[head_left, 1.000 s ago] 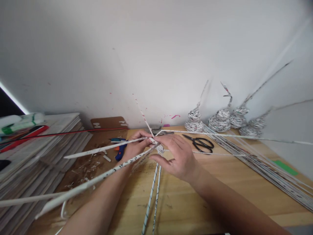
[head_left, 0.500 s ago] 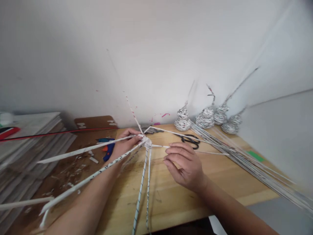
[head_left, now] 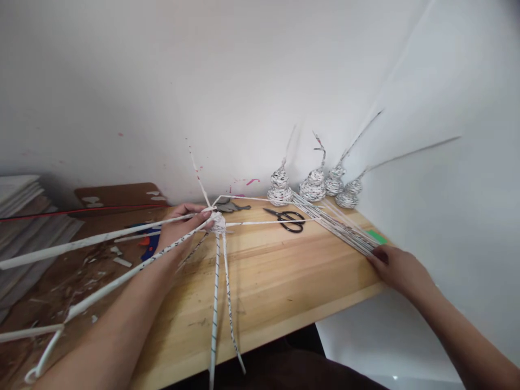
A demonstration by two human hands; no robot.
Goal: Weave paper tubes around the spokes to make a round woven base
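My left hand [head_left: 190,215] is closed on a small white woven paper piece [head_left: 218,223], pinching it at its left side. Rolled paper tubes [head_left: 215,303] stick out from this piece in several directions, some crossing over my left forearm. At the table's right edge, my right hand [head_left: 396,265] has its fingers closed around the bundle of paper tubes [head_left: 337,228]; its fingertips are partly hidden. Black-handled scissors [head_left: 290,220] lie between the woven piece and the bundle.
Several gourd-shaped woven paper pieces [head_left: 280,187] stand along the wall. Grey pliers [head_left: 231,206] lie behind the woven piece. A blue glue gun [head_left: 151,244] and paper scraps [head_left: 122,262] are at left, near a stack of boards [head_left: 20,244]. A green patch [head_left: 377,236] is at right.
My right hand has left the tube beside the woven piece and moved right to the paper tube bundle. My left hand keeps its hold. The view has turned to the right.
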